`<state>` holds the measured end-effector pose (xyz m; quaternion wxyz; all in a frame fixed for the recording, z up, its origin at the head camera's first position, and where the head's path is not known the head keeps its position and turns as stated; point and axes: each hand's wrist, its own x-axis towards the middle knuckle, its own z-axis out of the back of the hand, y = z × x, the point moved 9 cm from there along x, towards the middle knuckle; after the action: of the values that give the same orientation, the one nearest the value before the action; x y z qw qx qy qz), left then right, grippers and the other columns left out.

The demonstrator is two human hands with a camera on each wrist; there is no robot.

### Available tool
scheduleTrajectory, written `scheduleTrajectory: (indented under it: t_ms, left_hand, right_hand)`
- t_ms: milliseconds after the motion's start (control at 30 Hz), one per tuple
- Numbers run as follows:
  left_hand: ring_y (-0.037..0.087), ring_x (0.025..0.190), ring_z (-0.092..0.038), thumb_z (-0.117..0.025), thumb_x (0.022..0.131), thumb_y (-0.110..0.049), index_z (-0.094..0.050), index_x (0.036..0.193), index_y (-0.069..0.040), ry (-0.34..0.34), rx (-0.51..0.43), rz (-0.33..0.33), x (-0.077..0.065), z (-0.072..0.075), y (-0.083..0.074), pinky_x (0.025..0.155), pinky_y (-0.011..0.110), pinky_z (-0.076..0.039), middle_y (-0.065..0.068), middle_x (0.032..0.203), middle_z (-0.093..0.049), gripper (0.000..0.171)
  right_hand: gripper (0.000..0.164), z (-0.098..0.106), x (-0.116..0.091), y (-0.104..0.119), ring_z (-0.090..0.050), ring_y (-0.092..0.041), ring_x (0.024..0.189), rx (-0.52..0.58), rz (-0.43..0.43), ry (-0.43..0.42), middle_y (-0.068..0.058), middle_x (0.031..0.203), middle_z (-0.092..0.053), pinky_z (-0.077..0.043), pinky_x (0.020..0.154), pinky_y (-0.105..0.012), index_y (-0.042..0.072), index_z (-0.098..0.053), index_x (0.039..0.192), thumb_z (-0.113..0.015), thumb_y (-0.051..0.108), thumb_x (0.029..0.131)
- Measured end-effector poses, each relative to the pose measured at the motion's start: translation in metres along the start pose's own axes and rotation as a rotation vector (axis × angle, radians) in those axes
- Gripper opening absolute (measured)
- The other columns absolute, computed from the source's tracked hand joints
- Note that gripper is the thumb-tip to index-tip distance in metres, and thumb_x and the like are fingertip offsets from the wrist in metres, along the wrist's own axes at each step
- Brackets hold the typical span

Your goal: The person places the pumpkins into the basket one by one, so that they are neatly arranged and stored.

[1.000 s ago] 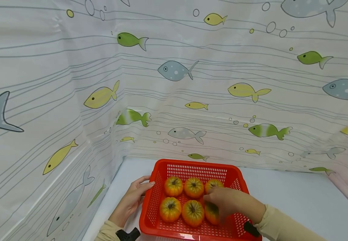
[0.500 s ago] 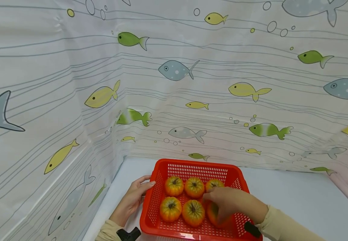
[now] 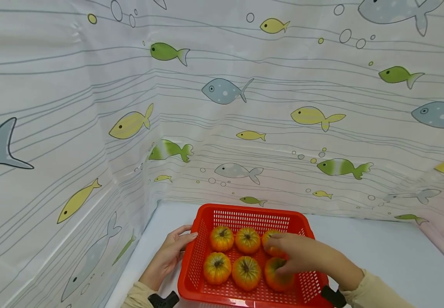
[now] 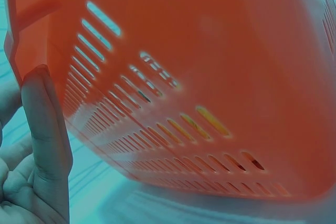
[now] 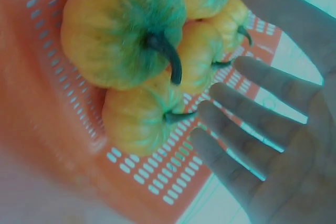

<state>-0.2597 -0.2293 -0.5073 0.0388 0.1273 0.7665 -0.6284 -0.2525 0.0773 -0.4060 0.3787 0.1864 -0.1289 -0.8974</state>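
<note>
Inside a red plastic basket (image 3: pixel 252 208), small orange-and-green pumpkins sit in two rows of three. My left hand (image 3: pixel 168 254) holds the basket's left rim, thumb on top; the left wrist view shows a straight digit (image 4: pixel 47 129) against the rim. Over the basket's right side, my right hand (image 3: pixel 302 254) hovers above the front right pumpkin (image 3: pixel 278 280). Its fingers partly cover the back right pumpkin (image 3: pixel 271 239). In the right wrist view the right hand (image 5: pixel 283 135) has spread fingers and holds nothing; a large pumpkin (image 5: pixel 118 30) is closest to the camera.
The basket stands on a white tabletop (image 3: pixel 360 252). Behind and to the left hangs a white sheet (image 3: pixel 191 128) printed with fish. Slotted walls (image 4: pixel 157 103) surround the pumpkins.
My right hand has let go of the front right pumpkin and moved slightly right and up, its fingers opening. That pumpkin now sits slightly farther right. The left hand stays on the rim.
</note>
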Motion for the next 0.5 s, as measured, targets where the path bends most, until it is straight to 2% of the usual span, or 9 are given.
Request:
scheduleTrajectory:
  t_ms: [100, 333, 400, 500]
  left_hand:
    - [0.016, 0.095, -0.078, -0.065, 0.102, -0.022, -0.039, 0.148, 0.002, -0.002, 0.001, -0.004, 0.000, 0.000, 0.000, 0.082, 0.034, -0.065, 0.010, 0.119, -0.076, 0.058]
    - [0.016, 0.094, -0.078, -0.066, 0.102, -0.025, -0.041, 0.148, 0.001, -0.014, 0.026, 0.007, -0.001, 0.002, 0.002, 0.080, 0.033, -0.065, 0.009, 0.119, -0.076, 0.059]
    - [0.016, 0.092, -0.078, -0.067, 0.101, -0.027, -0.043, 0.148, 0.000, -0.033, 0.061, 0.008, -0.001, 0.005, 0.002, 0.078, 0.032, -0.065, 0.009, 0.117, -0.077, 0.059]
    - [0.015, 0.082, -0.076, -0.069, 0.099, -0.031, -0.049, 0.146, -0.002, -0.087, 0.168, -0.006, -0.002, 0.011, 0.000, 0.069, 0.030, -0.064, 0.008, 0.109, -0.078, 0.059]
  right_hand:
    - [0.057, 0.005, -0.005, -0.004, -0.060, -0.030, 0.132, 0.020, -0.021, -0.037, -0.004, 0.143, -0.063, -0.057, 0.103, -0.052, 0.021, -0.068, 0.130, -0.086, 0.045, 0.081]
    - [0.055, 0.008, -0.019, -0.017, -0.061, -0.032, 0.128, 0.077, -0.043, -0.090, -0.007, 0.142, -0.062, -0.059, 0.098, -0.054, 0.018, -0.068, 0.128, -0.085, 0.045, 0.083]
    - [0.055, 0.007, -0.022, -0.022, -0.062, -0.030, 0.125, 0.092, -0.051, -0.102, -0.006, 0.140, -0.062, -0.060, 0.096, -0.053, 0.019, -0.068, 0.128, -0.084, 0.047, 0.083]
    - [0.058, 0.007, -0.029, -0.029, -0.064, -0.028, 0.120, 0.094, -0.048, -0.133, -0.003, 0.136, -0.062, -0.061, 0.094, -0.050, 0.018, -0.067, 0.130, -0.084, 0.047, 0.083]
